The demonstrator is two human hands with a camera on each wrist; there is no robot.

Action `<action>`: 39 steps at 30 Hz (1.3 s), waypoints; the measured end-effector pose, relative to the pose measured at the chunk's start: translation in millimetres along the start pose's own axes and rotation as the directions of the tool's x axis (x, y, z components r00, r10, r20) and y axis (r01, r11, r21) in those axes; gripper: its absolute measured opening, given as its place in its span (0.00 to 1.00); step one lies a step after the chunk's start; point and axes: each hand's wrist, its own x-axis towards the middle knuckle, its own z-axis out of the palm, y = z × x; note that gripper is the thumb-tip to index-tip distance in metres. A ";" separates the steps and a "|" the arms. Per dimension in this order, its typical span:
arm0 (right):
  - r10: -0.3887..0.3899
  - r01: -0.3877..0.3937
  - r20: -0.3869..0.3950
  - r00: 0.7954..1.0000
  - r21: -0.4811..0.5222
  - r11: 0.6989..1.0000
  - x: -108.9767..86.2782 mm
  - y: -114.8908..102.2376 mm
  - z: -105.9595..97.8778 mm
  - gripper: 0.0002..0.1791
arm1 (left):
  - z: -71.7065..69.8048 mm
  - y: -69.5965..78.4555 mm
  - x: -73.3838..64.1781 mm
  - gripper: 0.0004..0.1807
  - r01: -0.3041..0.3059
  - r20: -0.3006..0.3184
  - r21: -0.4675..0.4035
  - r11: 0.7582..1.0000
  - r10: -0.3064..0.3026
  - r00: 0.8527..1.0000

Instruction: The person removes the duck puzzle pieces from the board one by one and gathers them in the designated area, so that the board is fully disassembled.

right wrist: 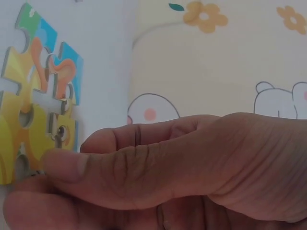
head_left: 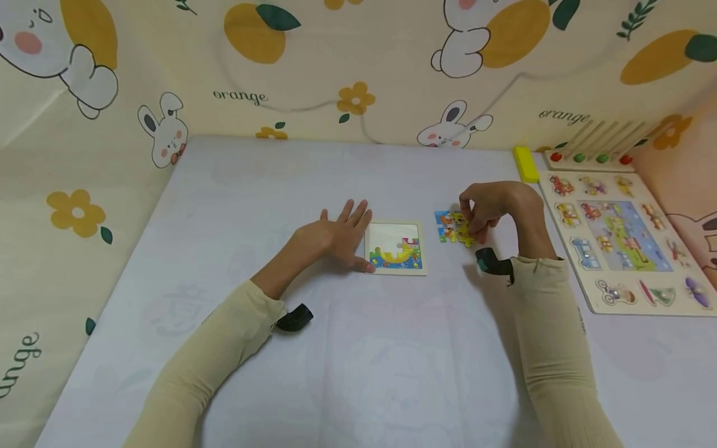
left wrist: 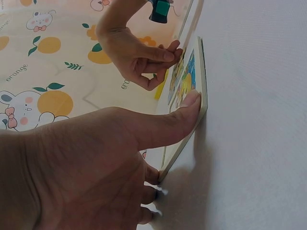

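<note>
A small square puzzle tray (head_left: 424, 249) lies on the table, its lower part filled with joined jigsaw pieces and its upper part bare white. My left hand (head_left: 336, 239) is spread at its left side, thumb on the lower left corner and fingertips at the upper left edge. In the left wrist view the thumb (left wrist: 180, 120) presses on the rim. Right of the tray lies a cluster of loose jigsaw pieces (head_left: 448, 225), blue, orange and yellow, with part of a cartoon animal. My right hand (head_left: 486, 205) pinches at the cluster's right edge, thumb (right wrist: 64, 165) and forefinger over a yellow piece.
A large wooden picture board (head_left: 577, 292) with vehicle and toy shapes lies at the right. Behind it stands a rack (head_left: 590, 163) with upright sticks and painted fruits, next to a yellow block (head_left: 525, 165). A printed cloth wall (head_left: 313, 74) rises behind the table.
</note>
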 end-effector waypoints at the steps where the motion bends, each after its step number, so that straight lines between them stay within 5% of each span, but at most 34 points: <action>1: 0.003 -0.003 -0.006 1.000 0.001 1.000 -1.2 -0.7 -0.1 0.11 | -0.4 0.1 -0.2 0.66 0.000 -0.003 0.002 1.000 0.000 1.000; 7: -0.078 0.075 -0.048 0.996 -0.055 0.996 -8.8 -10.6 0.5 0.12 | -2.1 0.3 0.8 0.66 -0.003 -0.001 0.001 1.000 0.003 1.000; 16: -0.274 0.245 -0.108 0.956 -0.225 0.943 -10.9 -53.2 15.8 0.14 | -0.8 0.3 2.5 0.66 -0.007 -0.011 0.003 1.000 0.007 1.000; 23: -0.242 0.226 -0.032 0.970 -0.256 0.940 8.3 -80.0 32.7 0.15 | -0.8 -0.5 2.2 0.66 0.006 -0.009 0.014 1.000 -0.006 1.000; 32: -0.200 0.160 -0.076 0.977 -0.358 0.920 18.0 -92.1 46.6 0.15 | 0.9 -0.5 1.4 0.66 0.001 -0.003 0.008 1.000 -0.001 1.000; 39: -0.259 0.217 -0.081 0.962 -0.346 0.913 16.2 -89.8 42.4 0.18 | -0.4 0.6 1.5 0.66 0.007 -0.007 0.025 1.000 -0.007 1.000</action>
